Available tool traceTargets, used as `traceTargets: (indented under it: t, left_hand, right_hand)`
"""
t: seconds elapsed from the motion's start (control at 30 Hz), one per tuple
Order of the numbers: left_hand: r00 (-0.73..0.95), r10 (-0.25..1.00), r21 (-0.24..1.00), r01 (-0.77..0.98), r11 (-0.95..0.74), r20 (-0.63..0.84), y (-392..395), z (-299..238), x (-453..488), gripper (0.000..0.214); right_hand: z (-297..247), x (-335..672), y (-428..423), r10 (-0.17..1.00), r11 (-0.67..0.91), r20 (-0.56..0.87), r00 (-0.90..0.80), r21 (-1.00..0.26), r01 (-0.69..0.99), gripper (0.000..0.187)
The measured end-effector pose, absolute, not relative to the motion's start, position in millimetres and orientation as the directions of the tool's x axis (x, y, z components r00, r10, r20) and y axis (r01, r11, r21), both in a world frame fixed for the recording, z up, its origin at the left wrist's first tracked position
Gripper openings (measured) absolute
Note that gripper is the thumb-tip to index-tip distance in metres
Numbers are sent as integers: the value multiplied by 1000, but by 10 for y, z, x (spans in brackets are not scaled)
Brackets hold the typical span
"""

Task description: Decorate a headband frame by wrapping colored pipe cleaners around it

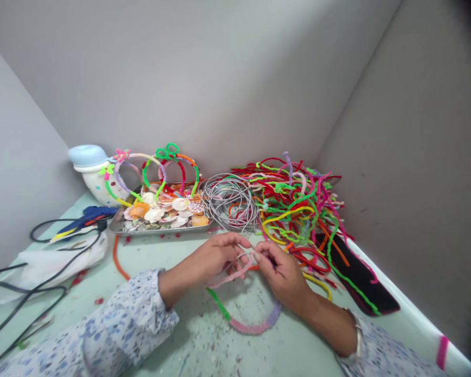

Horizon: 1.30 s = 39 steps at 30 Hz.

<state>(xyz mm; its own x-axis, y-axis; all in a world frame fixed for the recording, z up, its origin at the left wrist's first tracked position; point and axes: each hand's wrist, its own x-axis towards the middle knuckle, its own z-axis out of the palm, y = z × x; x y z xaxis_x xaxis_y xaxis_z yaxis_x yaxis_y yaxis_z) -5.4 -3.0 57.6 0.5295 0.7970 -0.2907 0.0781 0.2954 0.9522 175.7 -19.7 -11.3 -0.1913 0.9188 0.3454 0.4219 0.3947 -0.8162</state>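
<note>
Both hands are brought together above the table [172, 335], fingertips almost touching. The left hand [215, 257] and the right hand [281, 273] are each pinched on the upper end of a band [251, 327], where a pink strand [231, 277] is laid along it. The band's lower arc lies on the table below the hands. Its arc is already covered in green, pink and purple, so the wrapping is judged about half done, with the top left to cover. Wrists are held low, forearms converging. Finished bands [157, 170] are stood behind a shell tray [120, 226], beside bare hoops [230, 201] and loose strands [298, 201].
</note>
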Motion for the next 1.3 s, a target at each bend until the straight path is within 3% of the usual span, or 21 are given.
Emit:
traceTargets:
  t: [0.1,0.2,0.33,0.63,0.73,1.07,1.3]
  left_hand:
    - [584,764,962,141,236,-273,-8,555,-79,20]
    - [550,810,952,305,32,-204,30,472,-118,21]
    - [465,885,800,534,-273,-9,79,350,-147,19]
    - [529,830,714,512,-478,176,57,381,-126,17]
    - [517,844,744,506,-437,144,68,373,-125,17]
    - [480,856,838,534,-114,-190,40,351,-110,31]
    - [524,827,913,408,-34,-203,30,273,-83,30]
  right_hand:
    - [-115,1761,-196,923,384,331,-196,-831,402,11]
    - [-124,1769,-196,921,388,332,-204,-828,405,11]
    - [-122,1771,-202,919,392,326,-220,-807,441,11]
    - [-110,1770,-215,905,416,323,-276,-803,427,11]
    - [-112,1777,-218,901,423,324,-288,-800,425,12]
    - [-105,1768,-220,882,467,354,-312,-753,465,8]
    - [-104,1761,-222,866,495,374,-331,-731,469,9]
